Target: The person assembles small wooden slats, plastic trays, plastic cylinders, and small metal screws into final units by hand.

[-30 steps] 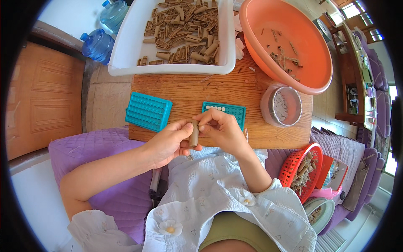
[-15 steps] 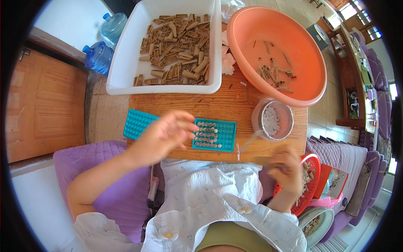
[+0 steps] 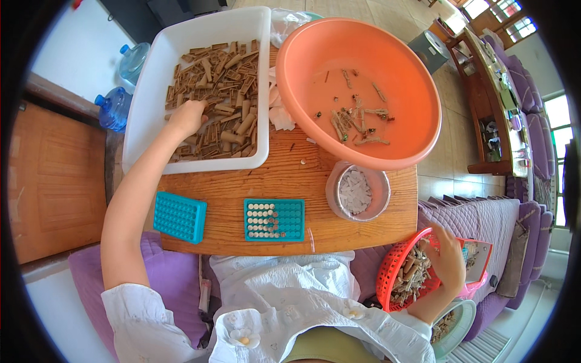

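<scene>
My left hand [image 3: 190, 117] reaches into the white plastic tub [image 3: 129, 145], its bent fingers down among many brown half-tube and tube pieces [image 3: 233, 63]. What the fingertips hold is hidden. Over the red slotted basket [image 3: 384, 279] hangs my right hand [image 3: 446, 257], fingers curled downward beside a heap of dry, pale brown bundles [image 3: 411, 275]; its fingertips are partly hidden. On the wooden table, a teal tray [image 3: 292, 221] has rows of small white-topped round pieces [image 3: 260, 221] in its left part. Left of it lies another teal tray [image 3: 180, 216] with bare holes.
A large orange basin [image 3: 387, 66] holding a few dry bundles overhangs the table's far right. Below it stands a clear tub [image 3: 333, 202] of white scraps [image 3: 355, 190]. A thin clear strip [image 3: 311, 241] lies near the front edge. Behind the basket is a pale green bowl [image 3: 469, 320].
My left hand has gone from above the teal trays into the white tub. My right hand has moved right from the table edge to the red basket; the brown piece near it no longer shows.
</scene>
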Action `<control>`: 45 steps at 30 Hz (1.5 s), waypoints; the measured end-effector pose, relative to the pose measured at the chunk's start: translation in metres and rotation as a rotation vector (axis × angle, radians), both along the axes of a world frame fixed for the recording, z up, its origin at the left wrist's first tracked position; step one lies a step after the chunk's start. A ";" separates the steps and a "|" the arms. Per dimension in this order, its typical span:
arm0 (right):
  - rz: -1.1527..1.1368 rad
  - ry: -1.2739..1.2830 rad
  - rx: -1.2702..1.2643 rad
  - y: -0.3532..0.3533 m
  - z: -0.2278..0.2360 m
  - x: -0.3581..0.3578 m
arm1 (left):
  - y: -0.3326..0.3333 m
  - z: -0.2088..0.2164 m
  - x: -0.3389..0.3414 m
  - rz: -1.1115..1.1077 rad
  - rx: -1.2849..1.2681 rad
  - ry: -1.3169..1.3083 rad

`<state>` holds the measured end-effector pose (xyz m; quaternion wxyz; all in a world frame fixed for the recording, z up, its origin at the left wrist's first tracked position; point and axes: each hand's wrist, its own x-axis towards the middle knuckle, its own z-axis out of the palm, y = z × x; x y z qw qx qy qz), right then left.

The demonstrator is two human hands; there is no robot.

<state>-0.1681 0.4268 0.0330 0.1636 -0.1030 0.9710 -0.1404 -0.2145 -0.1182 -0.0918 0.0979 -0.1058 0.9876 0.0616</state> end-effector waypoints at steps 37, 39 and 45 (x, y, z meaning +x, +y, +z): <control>0.106 -0.212 -0.525 -0.168 -0.086 -0.333 | 0.027 0.104 0.155 0.388 0.854 0.190; -0.126 -0.404 -0.744 -0.164 -0.092 -0.328 | 0.020 0.102 0.156 0.385 0.886 0.219; -0.256 -0.533 -0.587 -0.175 -0.099 -0.325 | 0.009 0.100 0.145 0.397 0.993 0.273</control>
